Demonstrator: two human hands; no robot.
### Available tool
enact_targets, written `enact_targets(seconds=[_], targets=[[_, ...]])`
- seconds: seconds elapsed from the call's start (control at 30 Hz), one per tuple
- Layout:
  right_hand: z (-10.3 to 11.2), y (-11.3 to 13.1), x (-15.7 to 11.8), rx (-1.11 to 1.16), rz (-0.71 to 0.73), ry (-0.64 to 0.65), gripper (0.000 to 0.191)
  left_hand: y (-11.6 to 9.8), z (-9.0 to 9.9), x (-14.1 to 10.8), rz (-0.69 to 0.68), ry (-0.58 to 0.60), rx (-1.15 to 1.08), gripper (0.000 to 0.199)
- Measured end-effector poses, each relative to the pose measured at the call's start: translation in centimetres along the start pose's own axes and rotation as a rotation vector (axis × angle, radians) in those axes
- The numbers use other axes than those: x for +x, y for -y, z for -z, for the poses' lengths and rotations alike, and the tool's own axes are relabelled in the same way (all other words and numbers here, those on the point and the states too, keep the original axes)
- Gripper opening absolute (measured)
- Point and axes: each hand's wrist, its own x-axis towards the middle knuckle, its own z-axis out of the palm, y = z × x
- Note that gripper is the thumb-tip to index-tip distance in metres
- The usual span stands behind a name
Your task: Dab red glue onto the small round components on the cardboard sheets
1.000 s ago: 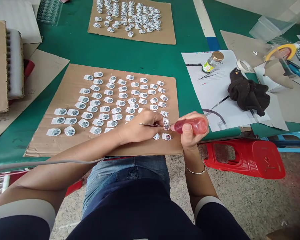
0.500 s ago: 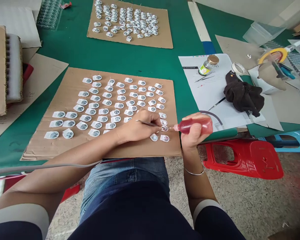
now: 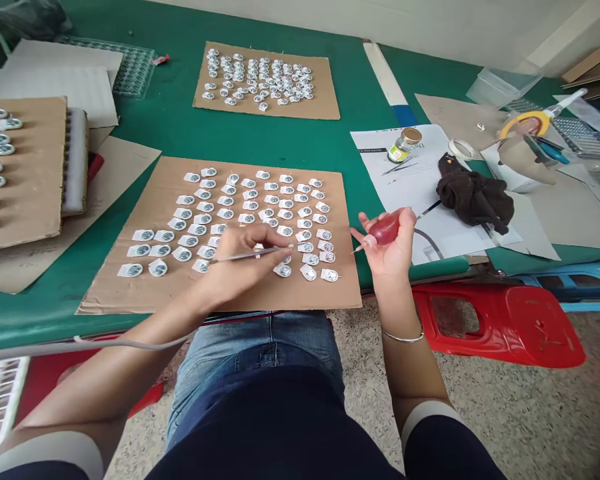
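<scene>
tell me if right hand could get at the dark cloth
Probably yes: the dark cloth lies near the right hand with nothing tall between them, but that hand holds a red bottle and may need freeing first.

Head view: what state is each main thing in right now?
Thin tool: gripped in left hand
Red bottle: held tilted in right hand
Small discs: lying in rough rows on near cardboard
Glass jar: upright, lid on
Printed paper: lying flat
Black cloth: crumpled
</scene>
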Motion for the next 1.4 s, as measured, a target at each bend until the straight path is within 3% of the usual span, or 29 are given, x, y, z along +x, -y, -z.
enact_targets(seconds=[0.13, 0.23, 0.3, 0.4, 0.5, 0.73, 1.4], targets=[[-1.0, -0.6, 0.6, 0.026, 0.053, -0.002, 0.039, -0.5, -3.2, -3.1, -0.069, 0.197, -0.078, 0.01], [-1.5, -1.0, 0.9, 0.014, 0.072, 0.028, 0.039, -0.6, -5.4, -4.8, -0.213, 0.346, -0.144, 0.007], [-1.6, -1.3, 1.0, 0.004, 0.109, 0.038, 0.038, -0.1, -6.1, -5.0, -0.325, 0.315, -0.106, 0.006], [-1.9, -1.5, 0.8, -0.011, 0.199, 0.015, 0.035, 0.9, -6.1, -4.3, -0.477, 0.139, 0.08, 0.009], [-2.4, -1.6, 0.1, -0.051, 0.293, -0.004, 0.034, 1.5, -5.7, -3.4, -0.547, 0.059, 0.217, 0.013], [-3.5, -0.9, -1.0, -0.141, 0.433, 0.056, 0.028, 0.9, -6.2, -3.1, -0.479, 0.147, 0.341, 0.008], [-2.9, -0.7, -1.3, -0.272, 0.466, 0.067, 0.031, 0.6, -6.6, -2.5, -0.496, 0.151, 0.393, 0.007]])
